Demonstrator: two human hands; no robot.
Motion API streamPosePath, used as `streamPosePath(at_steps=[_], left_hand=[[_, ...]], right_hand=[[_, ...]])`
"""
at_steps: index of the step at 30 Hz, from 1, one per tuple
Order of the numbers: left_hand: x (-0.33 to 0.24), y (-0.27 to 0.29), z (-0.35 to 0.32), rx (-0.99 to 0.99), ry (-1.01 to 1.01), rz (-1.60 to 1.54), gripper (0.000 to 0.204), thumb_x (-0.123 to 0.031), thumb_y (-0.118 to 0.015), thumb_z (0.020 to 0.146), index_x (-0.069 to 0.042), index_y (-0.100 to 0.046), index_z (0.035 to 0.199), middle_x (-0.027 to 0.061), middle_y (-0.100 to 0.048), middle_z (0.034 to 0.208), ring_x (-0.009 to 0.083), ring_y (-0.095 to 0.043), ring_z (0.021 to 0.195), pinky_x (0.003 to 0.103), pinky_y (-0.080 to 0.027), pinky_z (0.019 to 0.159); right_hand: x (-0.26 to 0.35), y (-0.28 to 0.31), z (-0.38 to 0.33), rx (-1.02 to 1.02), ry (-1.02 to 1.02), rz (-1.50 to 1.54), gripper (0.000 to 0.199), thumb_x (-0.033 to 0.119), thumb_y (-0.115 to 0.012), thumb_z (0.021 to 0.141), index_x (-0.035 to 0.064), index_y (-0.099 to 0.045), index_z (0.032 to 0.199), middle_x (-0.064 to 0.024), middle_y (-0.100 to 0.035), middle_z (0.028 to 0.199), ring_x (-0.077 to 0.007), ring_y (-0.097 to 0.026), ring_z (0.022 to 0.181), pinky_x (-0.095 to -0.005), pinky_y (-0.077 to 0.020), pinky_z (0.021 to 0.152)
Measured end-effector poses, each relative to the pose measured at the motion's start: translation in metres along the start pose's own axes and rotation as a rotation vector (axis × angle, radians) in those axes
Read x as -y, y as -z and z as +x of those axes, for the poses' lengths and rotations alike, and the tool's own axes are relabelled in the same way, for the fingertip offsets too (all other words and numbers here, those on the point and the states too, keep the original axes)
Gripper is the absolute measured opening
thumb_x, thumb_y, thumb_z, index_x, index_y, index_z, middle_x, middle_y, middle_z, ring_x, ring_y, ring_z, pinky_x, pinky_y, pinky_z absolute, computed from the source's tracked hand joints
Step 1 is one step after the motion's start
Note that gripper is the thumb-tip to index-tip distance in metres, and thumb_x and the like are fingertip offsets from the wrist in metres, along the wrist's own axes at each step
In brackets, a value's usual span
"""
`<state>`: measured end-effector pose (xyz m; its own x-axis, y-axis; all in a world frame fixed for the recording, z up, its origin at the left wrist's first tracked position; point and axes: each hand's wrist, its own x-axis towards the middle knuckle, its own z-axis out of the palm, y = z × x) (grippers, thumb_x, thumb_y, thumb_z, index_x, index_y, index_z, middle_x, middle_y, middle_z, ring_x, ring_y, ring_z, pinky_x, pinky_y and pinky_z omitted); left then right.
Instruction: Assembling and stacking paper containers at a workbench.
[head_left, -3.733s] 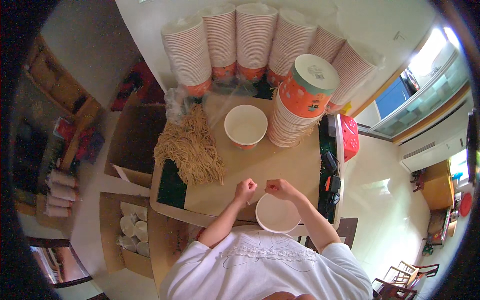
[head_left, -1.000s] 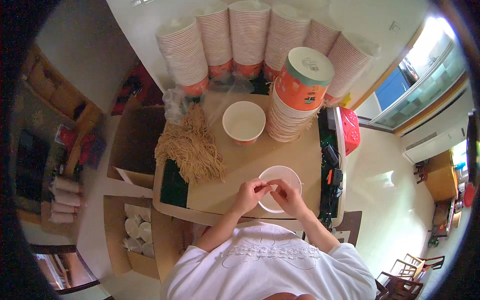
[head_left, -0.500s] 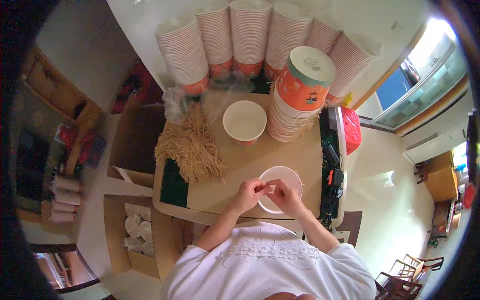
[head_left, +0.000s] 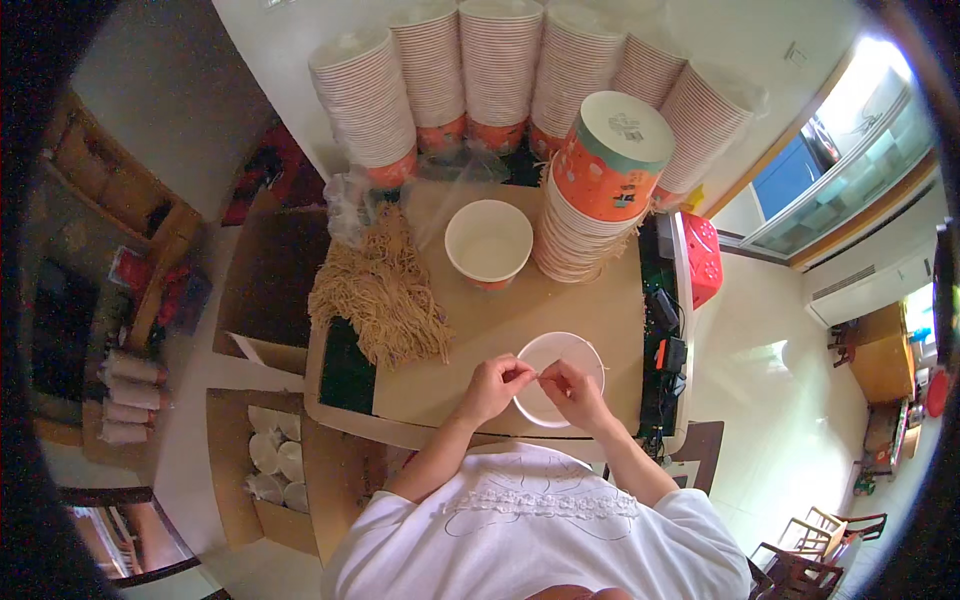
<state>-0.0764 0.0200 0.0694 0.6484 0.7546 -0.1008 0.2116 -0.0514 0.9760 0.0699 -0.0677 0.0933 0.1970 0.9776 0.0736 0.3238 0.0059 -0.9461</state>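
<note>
Over the near left part of a white paper bucket (head_left: 565, 395), my left hand (head_left: 493, 389) and my right hand (head_left: 573, 391) meet fingertip to fingertip. Both are closed in a pinch; whatever lies between the fingers is too small to make out. Beyond them stands another white paper bucket (head_left: 488, 238), open side up. A loose heap of thin tan strings (head_left: 385, 295) lies to the left of it. At the right rises a stack of nested buckets (head_left: 578, 235) with strings at their rims, topped by an upside-down orange bucket (head_left: 608, 175).
Tall plastic-wrapped stacks of paper buckets (head_left: 500, 75) line the wall behind the table (head_left: 480, 335). Clear plastic wrap (head_left: 350, 205) lies by the strings. Chargers and cables (head_left: 668, 345) run along the right edge, near a red basket (head_left: 703, 260). Cardboard boxes (head_left: 235, 465) stand at the left.
My fingertips have shifted slightly and drawn into a tighter pinch, with my left hand a little lower. The buckets and strings stay where they were.
</note>
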Motion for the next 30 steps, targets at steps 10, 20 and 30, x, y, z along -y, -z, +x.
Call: streamPosePath(at_steps=[10, 20, 30], left_hand=[[0.004, -0.002, -0.002, -0.014, -0.017, -0.006, 0.011, -0.012, -0.062, 0.078, -0.001, -0.061, 0.076, 0.0015, -0.053, 0.064, 0.0072, -0.045, 0.055, 0.023, -0.038, 0.051], [0.001, -0.002, -0.002, 0.011, 0.022, 0.005, 0.012, -0.013, -0.061, 0.080, -0.001, -0.061, 0.080, 0.0000, -0.058, 0.069, 0.0058, -0.049, 0.064, 0.022, -0.041, 0.058], [0.001, -0.002, -0.003, 0.029, -0.010, 0.029, 0.011, -0.012, -0.058, 0.081, -0.001, -0.060, 0.081, 0.0024, -0.059, 0.070, 0.0072, -0.051, 0.063, 0.023, -0.042, 0.058]], right_hand=[[-0.003, 0.002, -0.003, 0.029, -0.139, -0.117, 0.007, 0.011, -0.060, 0.080, 0.0052, -0.056, 0.082, -0.0009, -0.040, 0.050, -0.0055, -0.034, 0.045, -0.0254, -0.0277, 0.041], [-0.009, 0.000, -0.008, 0.007, -0.155, -0.024, 0.009, 0.010, -0.058, 0.082, 0.0047, -0.060, 0.089, 0.0005, -0.048, 0.057, -0.0038, -0.039, 0.051, -0.0228, -0.0340, 0.045], [-0.008, -0.001, -0.012, 0.006, -0.243, -0.070, 0.010, 0.011, -0.059, 0.082, 0.0038, -0.059, 0.089, -0.0006, -0.052, 0.058, -0.0043, -0.042, 0.053, -0.0225, -0.0365, 0.048]])
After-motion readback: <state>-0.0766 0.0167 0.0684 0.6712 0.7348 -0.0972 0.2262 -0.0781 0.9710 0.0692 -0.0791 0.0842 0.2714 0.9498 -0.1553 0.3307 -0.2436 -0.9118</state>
